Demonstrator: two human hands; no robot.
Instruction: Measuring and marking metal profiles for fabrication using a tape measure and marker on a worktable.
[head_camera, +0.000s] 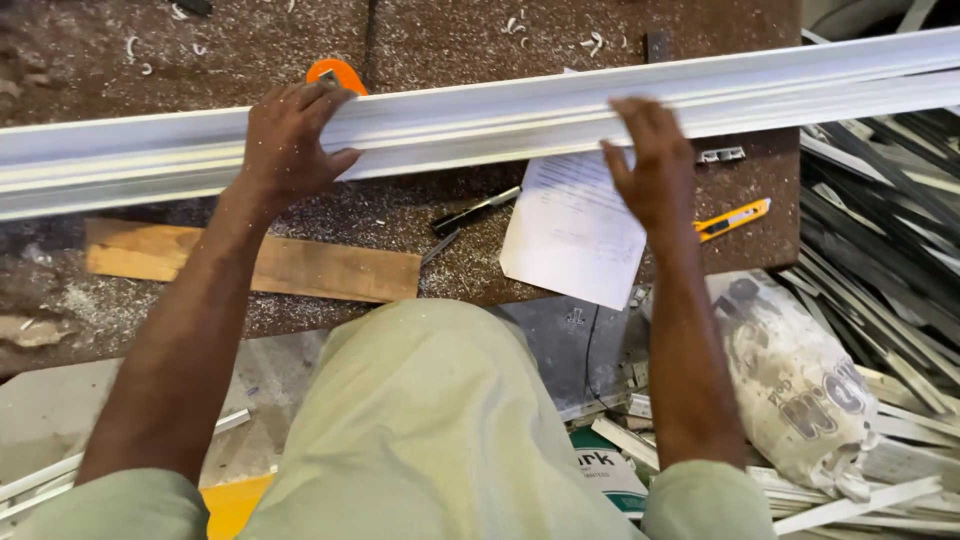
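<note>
A long silvery aluminium profile (470, 118) lies across the brown worktable (440, 40) from the left edge to the right. My left hand (288, 142) grips it left of centre, fingers curled over its far edge. My right hand (650, 165) rests on it right of centre, fingers spread over the top and thumb at the near side. An orange object (338, 72) peeks out just behind the profile by my left hand.
On the table near me lie a wooden strip (250, 262), a sheet of paper (572, 228), a black pen-like tool (474, 212) and a yellow utility knife (732, 219). Metal shavings dust the top. Offcuts of profile (880, 250) and a printed sack (800, 380) pile at the right.
</note>
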